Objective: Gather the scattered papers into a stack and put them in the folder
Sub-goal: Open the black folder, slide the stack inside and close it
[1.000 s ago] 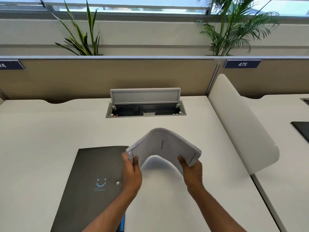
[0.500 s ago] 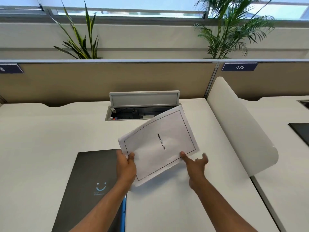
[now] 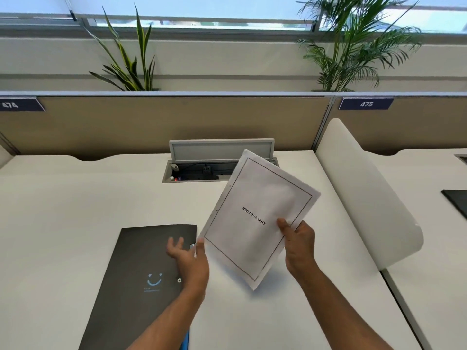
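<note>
A stack of white papers (image 3: 255,213), top sheet reading BIBLIOGRAPHY inside a thin border, is held tilted above the white desk (image 3: 63,210). My right hand (image 3: 299,246) grips the stack's lower right edge, thumb on top. My left hand (image 3: 188,256) is off the paper, fingers spread and relaxed, hovering over the right edge of the dark grey folder (image 3: 136,281). That folder lies closed on the desk at lower left, with a smiley print and a snap button on its cover.
An open cable box (image 3: 202,170) with a raised lid sits at the desk's back centre. A white curved divider (image 3: 366,193) bounds the right side; a tan partition (image 3: 151,122) runs along the back. A dark item (image 3: 457,200) lies on the neighbouring desk.
The stack went from bent between both hands to flat and turned upright. My left hand let go and opened over the folder; my right hand now holds the stack alone, further right.
</note>
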